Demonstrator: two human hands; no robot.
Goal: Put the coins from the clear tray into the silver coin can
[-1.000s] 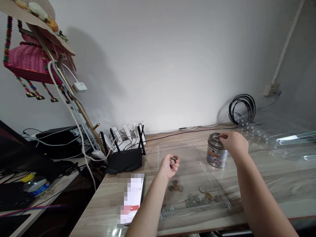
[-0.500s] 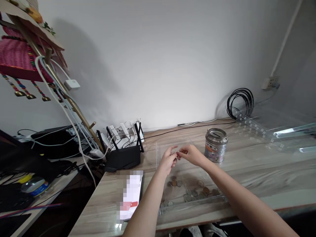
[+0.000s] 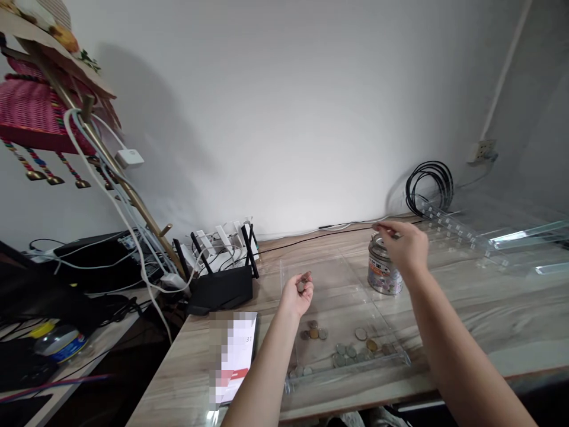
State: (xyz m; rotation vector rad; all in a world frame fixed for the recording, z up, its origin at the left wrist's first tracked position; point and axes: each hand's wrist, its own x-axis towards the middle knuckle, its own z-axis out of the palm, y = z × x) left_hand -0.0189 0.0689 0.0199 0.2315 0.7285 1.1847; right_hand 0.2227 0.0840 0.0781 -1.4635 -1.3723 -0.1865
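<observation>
My left hand (image 3: 299, 295) is cupped palm up over a clear acrylic tray (image 3: 340, 281), with a few coins (image 3: 303, 283) held between its curled fingers and palm. My right hand (image 3: 405, 242) hovers over the top of a round metal tin (image 3: 383, 276) with a patterned label, hiding much of its lid. Its thumb and fingers are pinched together, and a small grey coin edge (image 3: 397, 235) shows at them. Below my hands, several silver and brass-coloured coins (image 3: 350, 352) lie in loose groups in the tray.
A phone (image 3: 235, 356) lies left of my left forearm. Behind it stand a black router (image 3: 222, 287) and white plugs with cables. Coiled black cable (image 3: 429, 187) leans on the wall beside clear acrylic panels (image 3: 524, 237). A bottle (image 3: 60, 341) lies at the far left.
My right hand has left my left hand and moved right and up, over the tin. My left hand stays over the tray, its palm and coins now visible.
</observation>
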